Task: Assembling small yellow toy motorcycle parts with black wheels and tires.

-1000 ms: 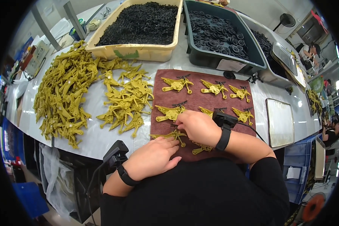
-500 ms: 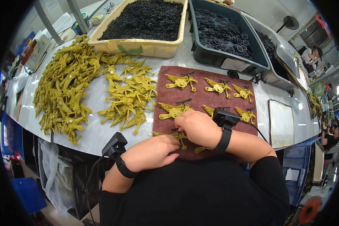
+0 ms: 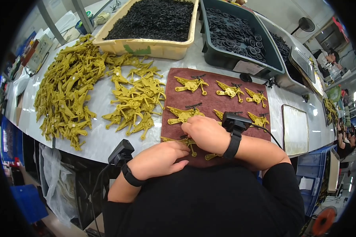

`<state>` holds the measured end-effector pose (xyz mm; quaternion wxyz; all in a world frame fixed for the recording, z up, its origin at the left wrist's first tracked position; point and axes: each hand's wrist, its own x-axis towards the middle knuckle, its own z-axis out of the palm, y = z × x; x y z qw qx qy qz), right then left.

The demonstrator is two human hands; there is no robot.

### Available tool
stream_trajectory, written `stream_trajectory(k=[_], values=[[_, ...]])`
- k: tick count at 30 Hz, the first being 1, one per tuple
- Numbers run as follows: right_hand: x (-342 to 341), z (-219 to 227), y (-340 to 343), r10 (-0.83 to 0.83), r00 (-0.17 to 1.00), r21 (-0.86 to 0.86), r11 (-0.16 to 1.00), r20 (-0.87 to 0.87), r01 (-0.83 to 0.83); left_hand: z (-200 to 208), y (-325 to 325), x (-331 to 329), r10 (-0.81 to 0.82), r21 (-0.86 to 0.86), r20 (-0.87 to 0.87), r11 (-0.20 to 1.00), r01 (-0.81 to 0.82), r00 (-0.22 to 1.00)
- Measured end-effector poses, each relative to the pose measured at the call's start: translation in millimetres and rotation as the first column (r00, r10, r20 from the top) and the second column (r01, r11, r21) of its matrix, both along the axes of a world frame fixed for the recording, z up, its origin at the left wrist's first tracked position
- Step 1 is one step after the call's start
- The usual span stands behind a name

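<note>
A yellow plastic part (image 3: 192, 150) with a slim arm lies at the front edge of the reddish-brown cloth (image 3: 209, 100). My left hand (image 3: 160, 158) rests beside it, its fingertips closed on the part's near side. From above, my right hand (image 3: 207, 134) bends over the same part, fingers curled into a pinch; whatever sits between those fingertips is hidden. A small black piece (image 3: 183, 136) shows right beside them. Further yellow parts, such as one at the back left (image 3: 191, 84), lie in rows on the cloth, each with a black branched piece (image 3: 198, 76) at it.
Left of the cloth are a small heap (image 3: 136, 98) and a tall heap (image 3: 67, 91) of yellow parts. Behind stand a cream tub (image 3: 162, 51) of black pieces and a dark green tub (image 3: 225, 63) of black wheels. A pale tray (image 3: 295, 130) lies to the right.
Both hands stay at the same yellow part. My right hand and wrist have shifted very slightly left; nothing else has visibly moved on the cloth.
</note>
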<state>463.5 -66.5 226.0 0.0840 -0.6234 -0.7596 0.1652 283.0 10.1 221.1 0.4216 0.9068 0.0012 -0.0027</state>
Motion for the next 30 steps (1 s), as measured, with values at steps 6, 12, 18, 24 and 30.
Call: stream_trajectory(k=[6,12,18,24,30], values=[[-8,-14,-1,-0.005,0.993,0.092,0.996,0.114,-0.005,-2,-1,-1,0.02,-0.013,-0.002,1.0,-0.02,1.0],[-20,-16,-8,0.061,0.949,0.198,0.972,0.309,-0.127,3,0,2,0.026,-0.039,-0.016,0.999,-0.027,1.0],[-28,-17,-13,-0.013,0.944,0.228,0.971,0.328,-0.066,4,-2,4,0.023,-0.003,-0.051,1.0,-0.023,0.998],[4,-12,-9,-0.066,0.99,-0.038,0.997,-0.126,0.062,-6,1,-1,0.029,-0.022,0.111,0.999,-0.027,0.993],[12,-12,-15,-0.135,0.947,-0.056,0.991,-0.292,0.124,-16,4,-5,-0.002,0.011,0.238,1.0,-0.001,0.971]])
